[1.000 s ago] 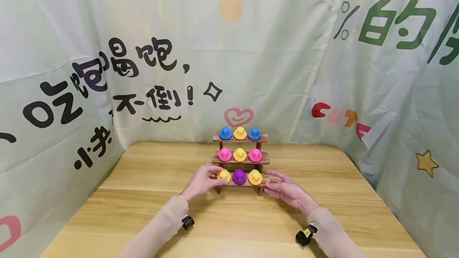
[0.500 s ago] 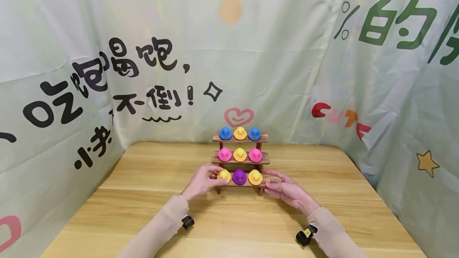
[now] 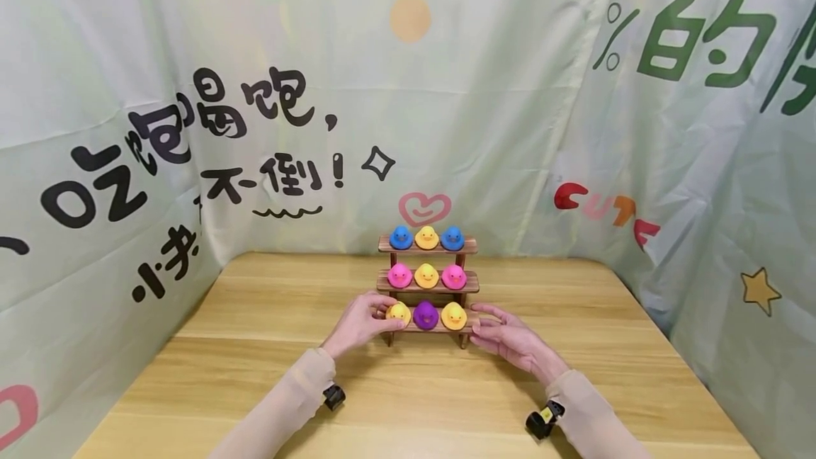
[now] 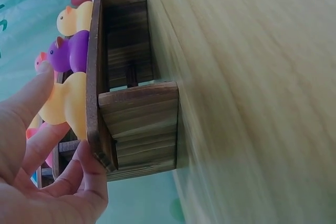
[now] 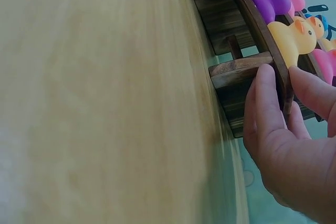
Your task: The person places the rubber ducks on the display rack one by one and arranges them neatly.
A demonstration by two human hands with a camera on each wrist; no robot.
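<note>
In the head view, a three-tier wooden display stand (image 3: 472, 285) holds several rubber ducks. Its top board has a yellow duck between two blue ones; on the middle board a yellow duck sits between two pink ones. The bottom board carries a purple duck (image 3: 426, 315) with a yellow duck on each side. My left hand (image 3: 358, 322) pinches the left yellow duck (image 4: 68, 100) between thumb and index finger, while its other fingers touch the board's end. My right hand (image 3: 513, 344) grips the bottom board's right end, beside the right yellow duck (image 5: 294, 40), with fingers beneath the board.
The stand is on a light wooden table (image 3: 255, 367). A pale printed curtain (image 3: 484, 112) closes off the back and both sides, its back panel close behind the stand. Each wrist wears a small black camera (image 3: 334, 396).
</note>
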